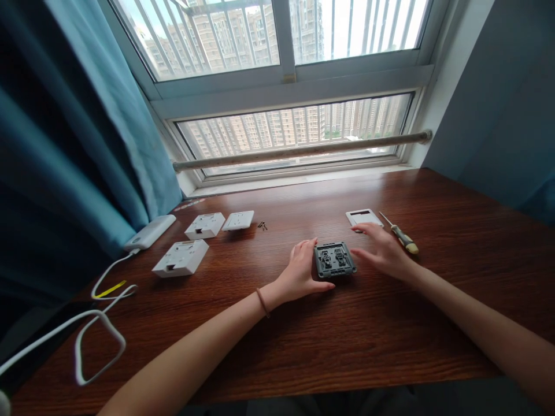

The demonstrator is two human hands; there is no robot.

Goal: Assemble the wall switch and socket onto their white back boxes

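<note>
Dark-grey square plastic module: right of frame centre, on brown wooden table. Left hand: spread wide around module's left side, apparently steadying it. Right hand: empty, fingers parted, near module's right edge.

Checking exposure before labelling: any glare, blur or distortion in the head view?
Head view: upper right window pane nearly washed out; sheen on the table near the window; curtain deeply shadowed in places.
Same head view: grey module between left hand and right hand reads clearly; right forearm looks stretched toward the corner, probably wide-lens distortion.
</note>
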